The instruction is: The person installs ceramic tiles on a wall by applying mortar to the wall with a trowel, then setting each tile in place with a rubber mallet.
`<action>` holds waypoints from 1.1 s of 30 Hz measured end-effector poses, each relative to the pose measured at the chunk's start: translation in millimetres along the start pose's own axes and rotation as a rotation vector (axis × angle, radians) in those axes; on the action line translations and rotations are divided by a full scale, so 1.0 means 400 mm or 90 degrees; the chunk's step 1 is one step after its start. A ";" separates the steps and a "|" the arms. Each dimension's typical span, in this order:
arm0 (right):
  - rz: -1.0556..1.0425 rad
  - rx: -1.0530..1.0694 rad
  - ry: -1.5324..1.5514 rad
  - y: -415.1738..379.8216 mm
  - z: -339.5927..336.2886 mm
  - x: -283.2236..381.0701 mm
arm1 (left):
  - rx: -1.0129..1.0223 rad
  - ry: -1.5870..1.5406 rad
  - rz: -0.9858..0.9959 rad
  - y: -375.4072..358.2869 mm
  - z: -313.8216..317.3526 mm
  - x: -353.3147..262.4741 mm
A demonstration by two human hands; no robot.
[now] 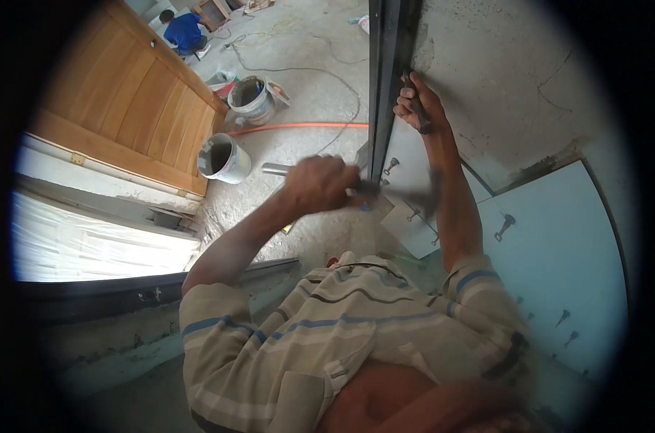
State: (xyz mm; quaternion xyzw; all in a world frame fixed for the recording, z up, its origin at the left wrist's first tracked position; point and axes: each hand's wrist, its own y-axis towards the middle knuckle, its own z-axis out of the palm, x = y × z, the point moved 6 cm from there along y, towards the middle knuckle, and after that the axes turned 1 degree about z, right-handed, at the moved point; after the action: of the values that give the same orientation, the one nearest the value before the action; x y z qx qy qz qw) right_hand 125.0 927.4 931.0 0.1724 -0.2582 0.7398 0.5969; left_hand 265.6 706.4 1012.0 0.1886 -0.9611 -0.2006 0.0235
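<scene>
My left hand (322,185) grips a hammer (275,169), smeared by motion. Its shiny handle end sticks out on the left, and the blurred head (427,196) is out to the right, near my right forearm. My right hand (427,102) is closed around a dark chisel (416,110), held along the wall beside a black metal door frame (387,79). The chisel's thick butt end points down toward me. Its tip is hard to make out near the frame's edge.
Large pale tiles (569,245) with several levelling clips (504,227) cover the lower right. Beyond the frame are two buckets (226,160) (252,101), an orange hose (298,126) and cables. A wooden door (136,90) stands left. A person in blue (184,32) crouches far back.
</scene>
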 end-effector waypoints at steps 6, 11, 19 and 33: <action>-0.011 -0.031 -0.022 0.001 0.004 0.003 | 0.110 0.061 -0.167 0.035 0.004 0.080; -0.018 0.004 -0.028 0.010 0.007 0.007 | -0.133 0.014 0.181 0.019 -0.072 -0.044; -0.004 0.010 -0.013 -0.023 0.029 0.010 | -0.022 0.029 -0.075 0.019 -0.029 0.036; -0.033 0.002 -0.047 -0.036 0.047 0.017 | 0.003 0.017 -0.061 -0.039 -0.054 -0.022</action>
State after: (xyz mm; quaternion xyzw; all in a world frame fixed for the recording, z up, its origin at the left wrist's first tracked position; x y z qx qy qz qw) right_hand 136.5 923.9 952.4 0.2070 -0.2740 0.7177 0.6057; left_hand 281.7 688.3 1025.9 0.2370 -0.9511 -0.1964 0.0265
